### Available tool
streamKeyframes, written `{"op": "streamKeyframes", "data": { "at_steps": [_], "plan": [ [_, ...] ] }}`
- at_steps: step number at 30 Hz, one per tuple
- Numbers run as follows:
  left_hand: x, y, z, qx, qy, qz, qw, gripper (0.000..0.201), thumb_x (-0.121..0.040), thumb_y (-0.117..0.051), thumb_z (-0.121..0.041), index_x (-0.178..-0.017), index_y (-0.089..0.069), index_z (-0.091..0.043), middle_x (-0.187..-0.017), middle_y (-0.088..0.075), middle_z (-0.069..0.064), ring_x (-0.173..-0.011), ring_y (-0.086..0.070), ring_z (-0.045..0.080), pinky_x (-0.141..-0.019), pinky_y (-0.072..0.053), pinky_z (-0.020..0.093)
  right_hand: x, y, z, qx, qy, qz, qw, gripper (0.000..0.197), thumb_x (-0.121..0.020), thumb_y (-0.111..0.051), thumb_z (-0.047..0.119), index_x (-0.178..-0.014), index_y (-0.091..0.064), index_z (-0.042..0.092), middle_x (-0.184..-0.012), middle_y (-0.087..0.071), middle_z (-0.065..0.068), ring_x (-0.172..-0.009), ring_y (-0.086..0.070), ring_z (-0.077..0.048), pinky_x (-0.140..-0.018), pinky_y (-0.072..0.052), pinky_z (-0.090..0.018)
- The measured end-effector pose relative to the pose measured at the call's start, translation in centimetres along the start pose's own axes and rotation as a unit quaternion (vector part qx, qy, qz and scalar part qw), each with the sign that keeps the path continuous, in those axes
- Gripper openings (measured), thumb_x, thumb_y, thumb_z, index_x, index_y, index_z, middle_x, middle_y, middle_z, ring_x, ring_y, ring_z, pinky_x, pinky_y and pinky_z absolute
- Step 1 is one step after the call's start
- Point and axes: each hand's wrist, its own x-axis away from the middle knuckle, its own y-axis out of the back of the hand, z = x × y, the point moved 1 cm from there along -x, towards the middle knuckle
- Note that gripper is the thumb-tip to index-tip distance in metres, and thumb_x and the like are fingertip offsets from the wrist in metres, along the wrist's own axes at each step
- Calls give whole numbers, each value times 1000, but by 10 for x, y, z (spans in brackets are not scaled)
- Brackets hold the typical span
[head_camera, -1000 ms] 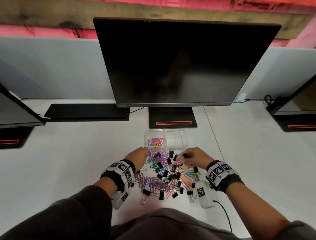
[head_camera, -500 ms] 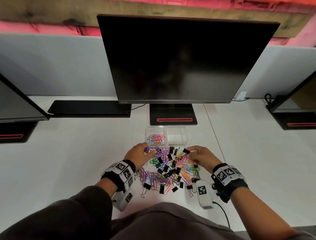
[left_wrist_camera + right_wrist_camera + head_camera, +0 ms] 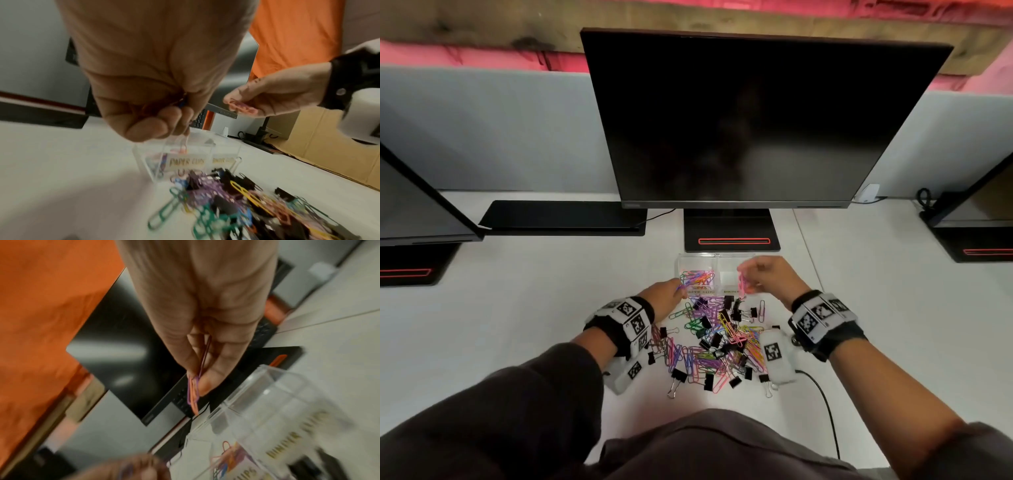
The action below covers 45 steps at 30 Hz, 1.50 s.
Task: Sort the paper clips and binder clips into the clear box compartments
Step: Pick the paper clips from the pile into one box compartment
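Note:
A clear two-compartment box point(image 3: 717, 259) stands in front of the monitor base; its left compartment holds coloured paper clips point(image 3: 698, 277), and I see nothing in the right one. A mixed pile of paper clips and black binder clips point(image 3: 717, 346) lies on the desk nearer me. My left hand point(image 3: 669, 294) pinches a few paper clips point(image 3: 183, 147) at the box's left front corner. My right hand point(image 3: 763, 275) is raised over the right compartment, pinching pink and purple paper clips point(image 3: 194, 394).
A black monitor point(image 3: 750, 120) and its base point(image 3: 731, 231) stand right behind the box. A dark keyboard point(image 3: 565, 217) lies at back left. Other monitor stands sit at both desk sides. A black cable point(image 3: 825, 404) runs along the desk at lower right.
Both hands have risen from the pile toward the box. The right hand lifted pink and purple paper clips up over the right compartment; the left carried clips to the left compartment's front.

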Motion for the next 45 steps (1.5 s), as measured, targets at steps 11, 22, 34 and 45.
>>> {"op": "streamKeyframes", "data": {
  "at_steps": [11,22,34,45],
  "plan": [
    [-47,38,-33,-60,-15,-65,996,36,-91,-56,-22,-123,-55,-6,-123,-61,16,-110,-60,29,-94,-47,34,-57,-36,11,24,-32,9,999,27,-89,-47,-5,-115,-55,-7,-91,-59,-17,-66,-58,-20,-55,-51,-17],
    [-6,5,-4,-102,-8,-85,991,21,-91,-51,-34,-101,-65,-21,-109,-67,-2,-96,-61,16,-83,-47,27,24,14,-69,302,-16,15,953,10,-88,-56,9,-94,-63,13,-98,-64,-8,-83,-58,-16,-63,-42,-7],
    [37,-49,32,-166,6,12,986,78,-79,-66,-47,-144,-29,-24,-141,-34,4,-130,-38,23,-104,-41,38,48,-23,-80,541,-35,93,835,74,-78,-64,40,-139,-32,13,-138,-40,-11,-127,-37,-30,-104,-37,-41],
    [20,-67,4,-183,10,19,983,78,-77,-65,-50,-140,-32,-18,-137,-37,10,-127,-39,28,-105,-40,40,39,-36,-74,525,-59,76,846,56,-81,-65,28,-128,-42,7,-126,-54,-16,-118,-47,-32,-97,-41,-40]
  ]
}}
